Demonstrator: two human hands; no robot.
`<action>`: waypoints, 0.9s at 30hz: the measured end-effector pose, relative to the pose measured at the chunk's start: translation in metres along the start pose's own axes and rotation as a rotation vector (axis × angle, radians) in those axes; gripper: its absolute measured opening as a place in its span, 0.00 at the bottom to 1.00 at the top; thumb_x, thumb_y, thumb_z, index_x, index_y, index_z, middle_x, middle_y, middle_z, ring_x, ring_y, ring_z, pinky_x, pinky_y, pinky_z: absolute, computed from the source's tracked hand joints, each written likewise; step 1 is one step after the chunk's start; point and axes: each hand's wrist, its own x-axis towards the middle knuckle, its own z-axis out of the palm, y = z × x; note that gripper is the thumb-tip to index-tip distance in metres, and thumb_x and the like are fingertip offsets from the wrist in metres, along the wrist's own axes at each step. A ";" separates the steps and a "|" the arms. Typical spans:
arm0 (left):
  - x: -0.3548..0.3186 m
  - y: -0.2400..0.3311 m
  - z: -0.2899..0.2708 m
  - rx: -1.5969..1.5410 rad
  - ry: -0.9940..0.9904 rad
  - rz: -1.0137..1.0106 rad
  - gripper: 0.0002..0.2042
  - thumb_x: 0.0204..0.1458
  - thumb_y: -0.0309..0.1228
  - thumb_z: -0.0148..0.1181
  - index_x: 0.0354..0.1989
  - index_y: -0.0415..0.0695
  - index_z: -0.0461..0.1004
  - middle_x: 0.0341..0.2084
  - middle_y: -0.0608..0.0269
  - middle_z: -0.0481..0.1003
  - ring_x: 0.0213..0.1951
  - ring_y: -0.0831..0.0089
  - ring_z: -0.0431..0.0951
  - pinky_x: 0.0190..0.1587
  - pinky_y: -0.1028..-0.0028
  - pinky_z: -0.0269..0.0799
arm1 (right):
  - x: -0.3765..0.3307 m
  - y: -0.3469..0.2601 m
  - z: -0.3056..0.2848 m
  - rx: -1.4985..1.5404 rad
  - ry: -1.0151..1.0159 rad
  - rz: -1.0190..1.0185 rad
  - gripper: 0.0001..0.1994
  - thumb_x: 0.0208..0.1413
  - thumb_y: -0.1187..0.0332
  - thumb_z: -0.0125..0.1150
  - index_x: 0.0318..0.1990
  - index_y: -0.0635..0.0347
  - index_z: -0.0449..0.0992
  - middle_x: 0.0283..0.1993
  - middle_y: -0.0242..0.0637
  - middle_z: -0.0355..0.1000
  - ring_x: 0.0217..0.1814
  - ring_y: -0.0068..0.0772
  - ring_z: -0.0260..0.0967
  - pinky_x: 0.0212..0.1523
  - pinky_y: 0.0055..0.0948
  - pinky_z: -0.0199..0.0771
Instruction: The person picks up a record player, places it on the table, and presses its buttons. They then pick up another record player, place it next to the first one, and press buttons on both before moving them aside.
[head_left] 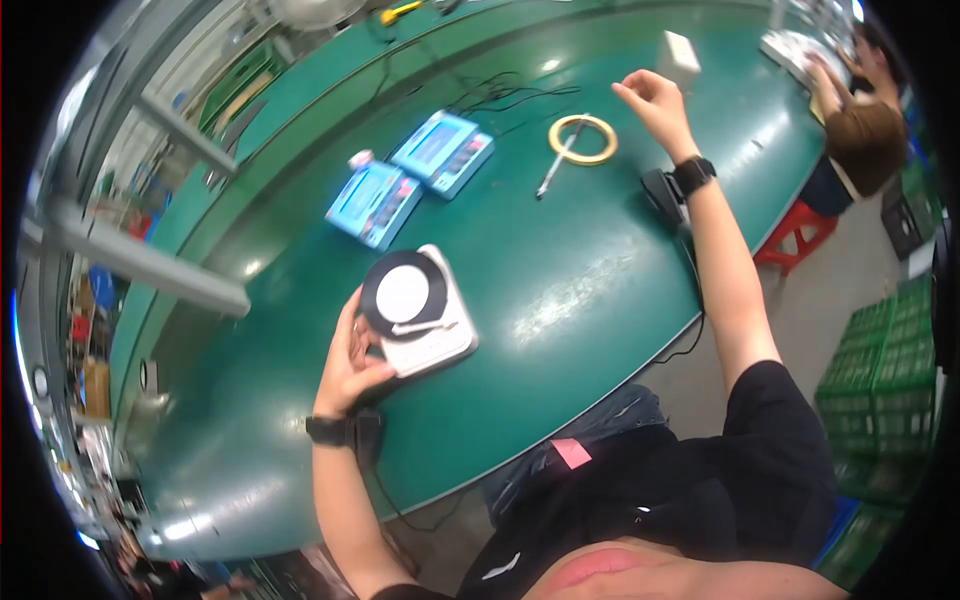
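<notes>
My left hand (352, 362) holds the left edge of a small white record player (445, 345), with the thumb at its near corner and the fingers partly hidden along its side. A black disc (424, 277) with a white centre lies on top, next to a pale tone arm (425, 327). My right hand (655, 103) is raised at the far right over the table, its fingers loosely bent, thumb and index tips a little apart, and nothing visible between them. Just beyond that hand stands a white box-shaped object (681, 57).
Two blue instruments (443, 150) with cables stand at the back. A yellow tape ring (583, 140) with a pen-like stick (550, 175) across it lies on the green table (560, 290). A grey post (150, 260) juts in from the left. Someone (865, 130) sits far right.
</notes>
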 end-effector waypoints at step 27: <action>0.000 -0.023 0.000 -0.370 -0.227 -0.105 0.43 0.50 0.21 0.60 0.69 0.44 0.37 0.42 0.53 0.67 0.47 0.61 0.77 0.50 0.69 0.74 | -0.152 -0.136 0.106 0.344 -0.987 -0.397 0.48 0.29 0.49 0.76 0.60 0.59 0.62 0.71 0.49 0.44 0.71 0.50 0.47 0.66 0.43 0.55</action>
